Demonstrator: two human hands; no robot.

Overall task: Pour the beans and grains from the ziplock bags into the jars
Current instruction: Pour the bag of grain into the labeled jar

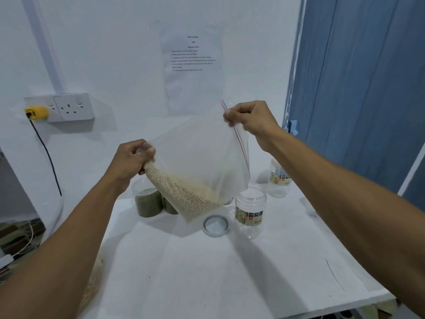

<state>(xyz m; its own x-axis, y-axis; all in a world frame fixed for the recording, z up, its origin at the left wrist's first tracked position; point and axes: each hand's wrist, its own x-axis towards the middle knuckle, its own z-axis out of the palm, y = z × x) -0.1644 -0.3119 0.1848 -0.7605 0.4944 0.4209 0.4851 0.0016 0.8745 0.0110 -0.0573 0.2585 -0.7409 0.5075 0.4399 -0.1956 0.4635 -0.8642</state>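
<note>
Now we hold the ziplock bag above-left of the open jar, left hand gripping its bottom corner, right hand pinching the zip edge; best bring the mouth over it, tilting slowly.

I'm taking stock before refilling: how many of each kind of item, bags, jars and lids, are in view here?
Clear ziplock bag of pale grains, held up: 1
Clear plastic jars holding green contents, the second partly behind the bag: 2
Clear plastic jars with printed labels: 2
Round grey loose lid: 1
Total: 6
</note>
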